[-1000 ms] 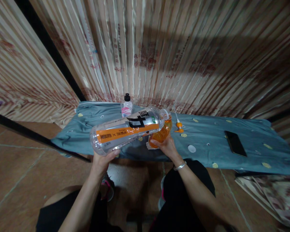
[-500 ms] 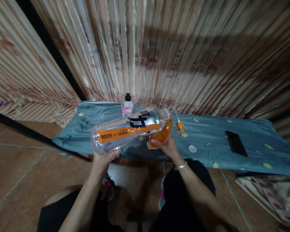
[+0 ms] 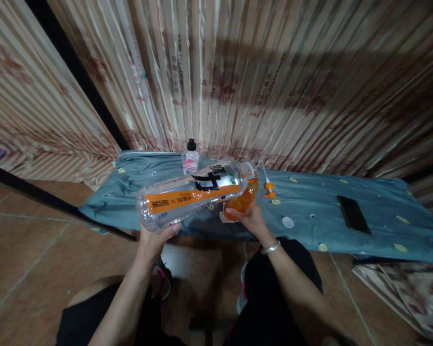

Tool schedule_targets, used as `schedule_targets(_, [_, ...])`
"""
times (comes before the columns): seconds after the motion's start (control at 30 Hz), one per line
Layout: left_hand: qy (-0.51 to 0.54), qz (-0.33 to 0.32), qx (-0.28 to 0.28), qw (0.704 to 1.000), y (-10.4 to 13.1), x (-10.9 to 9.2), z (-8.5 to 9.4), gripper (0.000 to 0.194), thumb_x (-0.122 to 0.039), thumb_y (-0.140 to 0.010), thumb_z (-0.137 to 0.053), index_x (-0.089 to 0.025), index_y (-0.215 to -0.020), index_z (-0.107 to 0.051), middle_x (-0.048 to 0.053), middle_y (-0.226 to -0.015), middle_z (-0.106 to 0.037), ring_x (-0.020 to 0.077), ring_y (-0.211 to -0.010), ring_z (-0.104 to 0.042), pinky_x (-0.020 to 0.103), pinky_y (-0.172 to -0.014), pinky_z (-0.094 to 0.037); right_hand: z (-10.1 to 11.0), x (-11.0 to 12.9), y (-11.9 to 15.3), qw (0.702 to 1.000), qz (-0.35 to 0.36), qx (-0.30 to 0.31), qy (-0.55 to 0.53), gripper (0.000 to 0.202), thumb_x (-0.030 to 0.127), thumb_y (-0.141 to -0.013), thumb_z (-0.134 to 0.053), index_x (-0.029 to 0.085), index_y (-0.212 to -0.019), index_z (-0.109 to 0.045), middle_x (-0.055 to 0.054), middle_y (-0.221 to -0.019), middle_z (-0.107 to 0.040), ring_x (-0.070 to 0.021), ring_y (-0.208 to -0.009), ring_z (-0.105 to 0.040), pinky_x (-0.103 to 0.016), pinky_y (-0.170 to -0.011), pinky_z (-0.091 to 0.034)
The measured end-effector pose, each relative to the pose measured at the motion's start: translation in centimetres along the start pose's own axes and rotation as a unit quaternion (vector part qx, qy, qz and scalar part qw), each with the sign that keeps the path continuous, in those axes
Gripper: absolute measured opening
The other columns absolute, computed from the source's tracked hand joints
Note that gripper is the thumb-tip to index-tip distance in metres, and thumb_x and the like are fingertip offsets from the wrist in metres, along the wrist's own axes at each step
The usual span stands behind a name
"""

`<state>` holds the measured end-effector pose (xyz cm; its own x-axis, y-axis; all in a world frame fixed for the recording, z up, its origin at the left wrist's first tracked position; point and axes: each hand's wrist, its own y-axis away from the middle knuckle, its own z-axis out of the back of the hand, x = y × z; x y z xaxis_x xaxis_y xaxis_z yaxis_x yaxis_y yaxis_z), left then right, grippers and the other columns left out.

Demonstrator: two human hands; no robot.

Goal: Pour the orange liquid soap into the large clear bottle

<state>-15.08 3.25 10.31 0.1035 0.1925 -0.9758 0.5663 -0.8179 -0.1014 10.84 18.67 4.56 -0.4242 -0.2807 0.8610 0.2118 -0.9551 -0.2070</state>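
My left hand [image 3: 159, 238] grips the lower end of a large clear plastic drink bottle [image 3: 197, 190] with an orange, black and silver label. The bottle is tilted nearly flat, its mouth toward the right. My right hand [image 3: 251, 218] is wrapped round a smaller bottle [image 3: 240, 202] of orange colour, close to the table surface. The clear bottle's neck lies over the top of the orange bottle, and I cannot tell whether liquid passes between them. Under the orange bottle a pale piece of paper or tissue [image 3: 228, 217] shows.
On the blue cloth-covered table [image 3: 303, 202], an orange pump dispenser head [image 3: 269, 188] lies right of the bottles, near a white round cap [image 3: 287, 222]. A phone [image 3: 353, 214] lies farther right. Behind stands a small black-capped bottle [image 3: 191, 158]. A striped curtain [image 3: 238, 81] hangs behind.
Both hands keep their grip and the bottles stay almost in place. The whole view has shifted very slightly.
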Motion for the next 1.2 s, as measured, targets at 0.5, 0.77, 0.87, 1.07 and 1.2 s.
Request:
schedule_targets(0.5, [0.013, -0.002, 0.012, 1.000, -0.27, 0.23, 0.17, 0.076, -0.048, -0.049, -0.100, -0.014, -0.111, -0.074, 0.014, -0.106, -0.081, 0.0365, -0.105, -0.078, 0.050, -0.100, -0.062, 0.07, 0.01, -0.06, 1.000, -0.006, -0.001, 0.002, 0.076, 0.052, -0.068, -0.090, 0.021, -0.131, -0.059, -0.013, -0.119, -0.079, -0.0369, -0.113, -0.076, -0.053, -0.098, -0.062])
schedule_targets(0.77, [0.017, 0.010, 0.002, 1.000, -0.17, 0.17, 0.30, 0.075, -0.045, -0.047, -0.101, -0.015, -0.110, -0.073, 0.013, -0.108, -0.081, 0.0349, -0.104, -0.078, 0.047, -0.098, -0.062, 0.26, 0.54, 0.04, 1.000, -0.002, 0.001, 0.017, 0.076, 0.050, -0.069, -0.089, 0.018, -0.131, -0.059, -0.016, -0.121, -0.077, -0.0395, -0.120, -0.073, -0.053, -0.100, -0.061])
schedule_targets(0.87, [0.014, 0.004, -0.004, 1.000, -0.08, -0.06, 0.04, 0.074, -0.046, -0.046, -0.100, -0.015, -0.108, -0.073, 0.013, -0.108, -0.081, 0.0354, -0.105, -0.078, 0.047, -0.099, -0.062, 0.25, 0.65, 0.06, 1.000, -0.004, 0.000, 0.022, 0.075, 0.049, -0.069, -0.089, 0.017, -0.131, -0.059, -0.017, -0.123, -0.077, -0.0393, -0.121, -0.073, -0.053, -0.101, -0.061])
schedule_targets(1.07, [0.015, 0.001, -0.002, 1.000, 0.05, -0.12, -0.15, 0.072, -0.043, -0.049, -0.100, -0.015, -0.109, -0.073, 0.014, -0.113, -0.080, 0.0347, -0.109, -0.076, 0.046, -0.103, -0.060, 0.17, 0.43, 0.03, 1.000, -0.001, 0.003, 0.014, 0.078, 0.049, -0.069, -0.089, 0.019, -0.134, -0.058, -0.016, -0.127, -0.076, -0.0376, -0.122, -0.072, -0.053, -0.103, -0.060])
schedule_targets(1.2, [0.014, 0.009, -0.005, 1.000, 0.12, -0.17, 0.00, 0.070, -0.042, -0.048, -0.100, -0.014, -0.108, -0.074, 0.013, -0.107, -0.081, 0.0349, -0.105, -0.077, 0.048, -0.102, -0.061, 0.19, 0.40, 0.03, 1.000, -0.006, -0.001, 0.014, 0.079, 0.051, -0.069, -0.088, 0.020, -0.134, -0.057, -0.016, -0.130, -0.075, -0.0375, -0.122, -0.072, -0.053, -0.104, -0.059])
